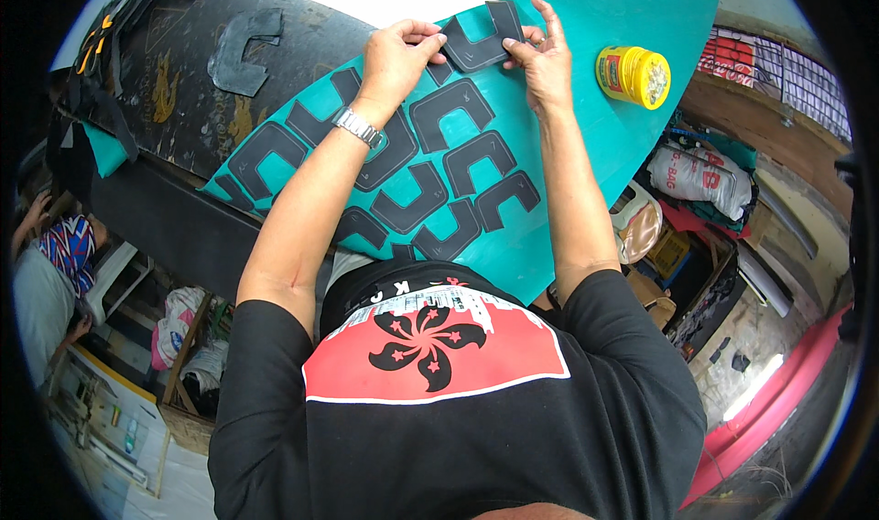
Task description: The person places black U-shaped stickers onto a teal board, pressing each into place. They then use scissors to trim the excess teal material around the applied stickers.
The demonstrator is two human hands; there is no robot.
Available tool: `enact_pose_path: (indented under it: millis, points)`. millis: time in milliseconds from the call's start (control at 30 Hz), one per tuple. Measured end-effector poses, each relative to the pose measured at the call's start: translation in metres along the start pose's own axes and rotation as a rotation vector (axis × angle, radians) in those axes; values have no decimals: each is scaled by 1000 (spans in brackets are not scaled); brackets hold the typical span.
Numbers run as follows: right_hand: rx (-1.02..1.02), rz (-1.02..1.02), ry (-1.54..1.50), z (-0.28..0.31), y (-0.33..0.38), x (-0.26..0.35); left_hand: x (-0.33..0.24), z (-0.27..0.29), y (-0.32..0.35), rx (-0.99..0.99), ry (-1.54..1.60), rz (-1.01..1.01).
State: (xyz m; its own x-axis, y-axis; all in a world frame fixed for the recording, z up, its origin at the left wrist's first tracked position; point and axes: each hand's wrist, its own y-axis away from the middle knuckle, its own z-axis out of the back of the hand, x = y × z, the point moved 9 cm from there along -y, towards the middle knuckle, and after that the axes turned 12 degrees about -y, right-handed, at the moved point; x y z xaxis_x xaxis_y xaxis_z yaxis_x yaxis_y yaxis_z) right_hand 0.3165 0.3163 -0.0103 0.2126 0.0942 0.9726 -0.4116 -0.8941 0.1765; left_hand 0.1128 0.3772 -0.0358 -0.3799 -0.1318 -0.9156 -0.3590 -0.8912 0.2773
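A teal sheet lies across a black worktable, covered with several dark grey U-shaped cut pieces. My left hand, with a metal watch on its wrist, and my right hand both pinch one dark grey U-shaped piece at the sheet's far part. The left fingers grip its left edge, the right fingers its right edge. The piece rests against the teal sheet.
A yellow open tub stands on the teal sheet right of my right hand. Another dark cut piece lies on the black table at left. Bags and boxes crowd the floor at right. A seated person is at far left.
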Motion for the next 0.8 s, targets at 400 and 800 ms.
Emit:
enact_pose_path:
  millis: [400,800]
  points:
    - [-64,45,38,7,3,-7,-12,1,1,-130,-135,-106]
    - [-80,52,67,8,3,-10,-12,0,1,-110,-168,-96]
